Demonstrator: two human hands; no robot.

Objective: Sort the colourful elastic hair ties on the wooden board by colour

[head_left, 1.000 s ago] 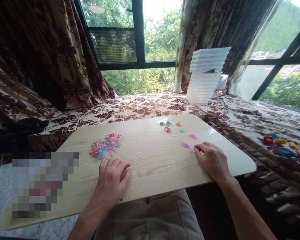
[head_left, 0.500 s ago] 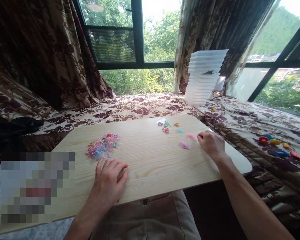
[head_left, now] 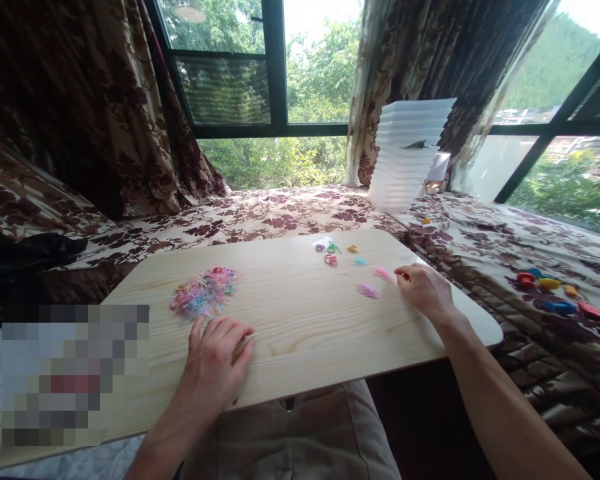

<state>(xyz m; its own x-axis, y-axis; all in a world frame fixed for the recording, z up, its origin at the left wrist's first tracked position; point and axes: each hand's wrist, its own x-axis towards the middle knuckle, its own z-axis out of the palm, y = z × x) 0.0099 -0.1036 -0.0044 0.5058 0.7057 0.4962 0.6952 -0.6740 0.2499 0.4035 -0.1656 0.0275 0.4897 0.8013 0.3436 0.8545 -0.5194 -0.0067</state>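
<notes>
A tangled heap of thin pink, blue and multicoloured bands or strands (head_left: 207, 293) lies on the left half of the pale wooden table (head_left: 300, 333). Just in front of it my left hand (head_left: 219, 357) rests on the tabletop, thumb apart from the fingers, holding nothing visible. Toward the table's right edge, my right hand (head_left: 425, 288) has its thumb and fingertips pinched together; whatever lies between them is too small to make out. Close to those fingertips are a pink bunch (head_left: 383, 274) and a lilac-pink bunch (head_left: 367, 291), with a turquoise bunch (head_left: 359, 261) farther back.
Red-pink (head_left: 331, 260), purple (head_left: 320, 247), green (head_left: 334, 248) and yellow (head_left: 353, 249) loops lie near the table's back edge. A tall white stack (head_left: 405, 157) stands on the floral-covered ledge. Coloured plastic pieces (head_left: 550, 285) lie on the floral cover at right.
My right hand has shifted very slightly, its fingertips still pinched by the pink bunch. My left hand and the heap look the same.
</notes>
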